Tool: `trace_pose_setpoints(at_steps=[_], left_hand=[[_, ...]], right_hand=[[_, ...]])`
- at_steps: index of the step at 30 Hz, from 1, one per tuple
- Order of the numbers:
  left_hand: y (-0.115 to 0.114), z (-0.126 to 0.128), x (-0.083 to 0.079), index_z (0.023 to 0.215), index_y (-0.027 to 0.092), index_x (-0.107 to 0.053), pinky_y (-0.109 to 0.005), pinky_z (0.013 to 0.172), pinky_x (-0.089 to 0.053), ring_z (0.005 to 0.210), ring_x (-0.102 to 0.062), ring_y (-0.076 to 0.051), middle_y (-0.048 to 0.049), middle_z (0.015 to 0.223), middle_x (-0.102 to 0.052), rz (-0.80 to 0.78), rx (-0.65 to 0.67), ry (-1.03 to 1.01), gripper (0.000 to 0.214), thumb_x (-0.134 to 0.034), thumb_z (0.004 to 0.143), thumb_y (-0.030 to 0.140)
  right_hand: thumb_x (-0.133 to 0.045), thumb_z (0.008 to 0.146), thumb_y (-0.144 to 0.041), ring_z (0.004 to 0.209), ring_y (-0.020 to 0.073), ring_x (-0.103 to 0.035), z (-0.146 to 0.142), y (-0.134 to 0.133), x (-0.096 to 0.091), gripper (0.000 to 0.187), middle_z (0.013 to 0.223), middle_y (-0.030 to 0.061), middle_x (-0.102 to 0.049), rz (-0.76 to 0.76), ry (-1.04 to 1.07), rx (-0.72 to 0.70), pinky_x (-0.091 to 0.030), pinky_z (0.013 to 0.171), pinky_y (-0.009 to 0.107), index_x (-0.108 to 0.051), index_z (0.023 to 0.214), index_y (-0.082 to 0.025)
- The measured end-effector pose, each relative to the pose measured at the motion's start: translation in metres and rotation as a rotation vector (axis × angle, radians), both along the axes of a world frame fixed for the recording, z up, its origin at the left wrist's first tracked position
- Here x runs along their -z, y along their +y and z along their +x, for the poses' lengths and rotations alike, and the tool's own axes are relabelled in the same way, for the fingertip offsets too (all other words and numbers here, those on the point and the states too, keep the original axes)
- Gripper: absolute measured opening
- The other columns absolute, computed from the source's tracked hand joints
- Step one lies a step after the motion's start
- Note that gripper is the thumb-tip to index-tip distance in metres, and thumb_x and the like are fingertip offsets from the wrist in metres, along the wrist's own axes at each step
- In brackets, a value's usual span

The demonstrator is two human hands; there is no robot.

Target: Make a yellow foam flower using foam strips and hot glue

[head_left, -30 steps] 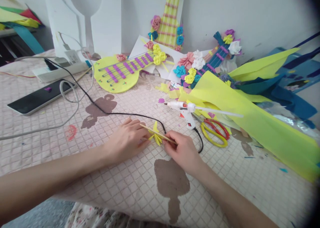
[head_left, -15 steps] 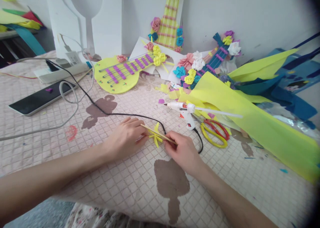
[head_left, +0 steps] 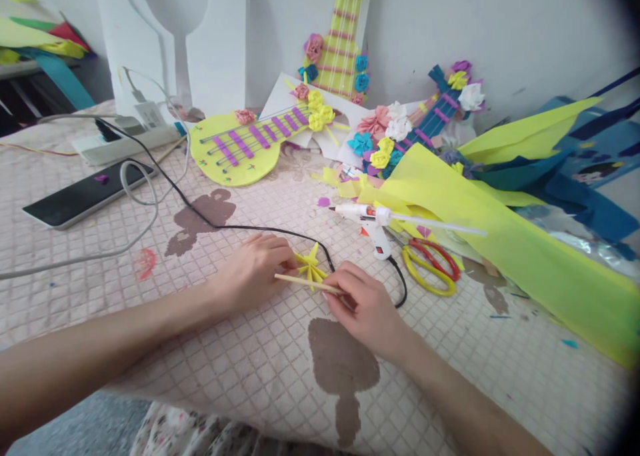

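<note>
Working over pale, brown-patched, diamond-quilted cloth, pinching a thin tan wooden stick in the right hand and, just beyond it, a spiky yellow paper flower in the left hand. Way back, whitish wall.

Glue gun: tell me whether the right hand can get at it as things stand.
Probably yes: the glue gun lies just beyond the right hand, its handle uncovered, though that hand holds a thin wooden stick it may need to put down.

Stick: matt wood, smooth afaict.
Yellow star: matt, papery on my feed.
Glue gun: smooth plastic, semi-gloss.
Tablecloth: matt cloth, rough txtr.
</note>
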State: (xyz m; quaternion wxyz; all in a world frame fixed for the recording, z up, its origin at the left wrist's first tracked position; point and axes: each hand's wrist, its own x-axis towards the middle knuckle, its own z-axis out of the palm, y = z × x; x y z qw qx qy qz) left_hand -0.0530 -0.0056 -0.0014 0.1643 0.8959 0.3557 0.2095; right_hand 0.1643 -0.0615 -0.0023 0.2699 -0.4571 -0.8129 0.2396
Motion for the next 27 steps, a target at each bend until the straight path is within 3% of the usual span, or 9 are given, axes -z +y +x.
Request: trace_pose_setpoints(at_steps=[8,21,27], left_hand=[[0.000,-0.001,0.000,0.076,0.017,-0.059,-0.029,0.071,-0.042,0.074,-0.054,-0.015,-0.0015,0.077,-0.060,0.005,0.022,-0.022,0.013,-0.051,0.086,0.019],[-0.006,0.004,-0.002,0.081,0.017,-0.061,-0.029,0.073,-0.041,0.082,-0.048,-0.016,-0.0038,0.086,-0.055,0.039,0.064,-0.103,0.017,-0.046,0.089,0.014],[-0.009,0.006,0.001,0.084,0.020,-0.063,-0.032,0.077,-0.037,0.085,-0.047,-0.018,-0.0035,0.088,-0.054,0.074,0.087,-0.044,0.015,-0.058,0.088,0.033]], right_hand=[[-0.049,0.086,-0.016,0.067,0.0123,-0.056,-0.011,0.001,0.011,0.009,0.083,0.0020,-0.059,0.152,-0.283,0.093,-0.038,0.057,0.024,-0.057,0.086,-0.019],[-0.049,0.076,-0.006,0.065,0.0112,-0.055,-0.015,0.001,0.009,0.017,0.080,0.0001,-0.059,0.075,-0.147,0.106,-0.040,0.058,0.022,-0.056,0.081,-0.020],[-0.048,0.078,-0.007,0.062,0.0109,-0.053,-0.018,-0.001,0.008,0.015,0.077,0.0008,-0.058,0.159,-0.211,0.090,-0.036,0.056,0.023,-0.056,0.079,-0.019]])
